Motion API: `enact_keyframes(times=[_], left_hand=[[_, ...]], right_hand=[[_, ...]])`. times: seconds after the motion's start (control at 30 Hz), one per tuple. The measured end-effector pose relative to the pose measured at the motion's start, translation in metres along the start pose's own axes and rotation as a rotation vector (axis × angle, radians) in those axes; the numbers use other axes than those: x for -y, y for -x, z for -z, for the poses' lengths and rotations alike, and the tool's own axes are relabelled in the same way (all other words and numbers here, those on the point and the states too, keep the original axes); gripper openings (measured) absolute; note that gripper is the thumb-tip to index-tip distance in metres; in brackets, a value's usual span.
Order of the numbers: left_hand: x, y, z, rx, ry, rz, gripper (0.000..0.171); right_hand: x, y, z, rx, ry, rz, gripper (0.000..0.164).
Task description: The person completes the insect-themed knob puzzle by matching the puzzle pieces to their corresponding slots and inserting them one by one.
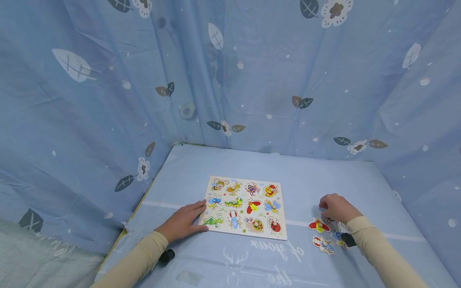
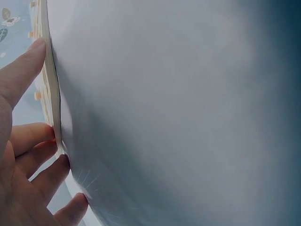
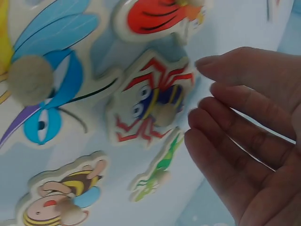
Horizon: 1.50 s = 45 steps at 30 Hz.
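A wooden insect peg puzzle board [image 1: 237, 180] lies flat on the table, with insect pictures in rows. Straight fingers of my left hand [image 1: 183, 222] rest against the board's left edge; in the left wrist view the fingertips touch the thin side of the board [image 2: 55, 94]. My right hand [image 1: 338, 208] hovers beside a small pile of loose pieces, its fingers slightly bent and nothing between them. Closest to those fingertips is a purple spider piece [image 3: 146, 106] with a round peg. Around it lie a green grasshopper piece [image 3: 157, 176], a bee piece [image 3: 66, 188] and a red-winged piece [image 3: 157, 16].
A large blue-winged piece [image 3: 61, 84] lies left of the spider. Near the pile's front is a stag beetle piece [image 1: 324, 245]. A pale blue cloth with printed letters covers the table [image 1: 216, 256]. Patterned blue curtains [image 1: 266, 80] hang behind and along the sides.
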<state>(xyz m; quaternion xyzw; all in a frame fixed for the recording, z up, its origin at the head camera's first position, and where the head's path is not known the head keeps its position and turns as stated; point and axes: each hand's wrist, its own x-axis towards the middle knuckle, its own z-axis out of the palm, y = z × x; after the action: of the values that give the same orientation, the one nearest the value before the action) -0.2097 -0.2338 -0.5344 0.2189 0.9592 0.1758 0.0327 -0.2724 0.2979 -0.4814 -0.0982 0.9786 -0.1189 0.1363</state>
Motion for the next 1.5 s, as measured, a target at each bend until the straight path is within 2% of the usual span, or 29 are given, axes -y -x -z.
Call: enact_keyframes(times=[0.17, 0.6, 0.8, 1.03, 1.2, 1.5], left_hand=[[0.001, 0.0, 0.0, 0.002, -0.003, -0.001, 0.085], [0.002, 0.0, 0.0, -0.015, 0.0, -0.029, 0.084], [0.003, 0.0, 0.0, -0.021, -0.001, -0.021, 0.084], [0.004, 0.0, -0.001, -0.005, 0.002, -0.025, 0.086], [0.004, 0.0, 0.0, -0.008, -0.003, -0.018, 0.086], [0.006, -0.001, -0.003, 0.01, -0.024, -0.016, 0.088]], right_hand=[[-0.005, 0.001, -0.004, 0.014, -0.039, -0.041, 0.009], [-0.011, 0.007, 0.001, 0.038, -0.043, -0.066, 0.012], [-0.012, 0.012, 0.003, 0.041, -0.059, -0.066, 0.011], [-0.008, 0.001, 0.002, 0.024, -0.08, -0.048, 0.011], [0.014, -0.024, 0.007, -0.032, -0.099, 0.024, 0.008], [0.086, -0.079, 0.007, -0.065, -0.103, 0.11, 0.007]])
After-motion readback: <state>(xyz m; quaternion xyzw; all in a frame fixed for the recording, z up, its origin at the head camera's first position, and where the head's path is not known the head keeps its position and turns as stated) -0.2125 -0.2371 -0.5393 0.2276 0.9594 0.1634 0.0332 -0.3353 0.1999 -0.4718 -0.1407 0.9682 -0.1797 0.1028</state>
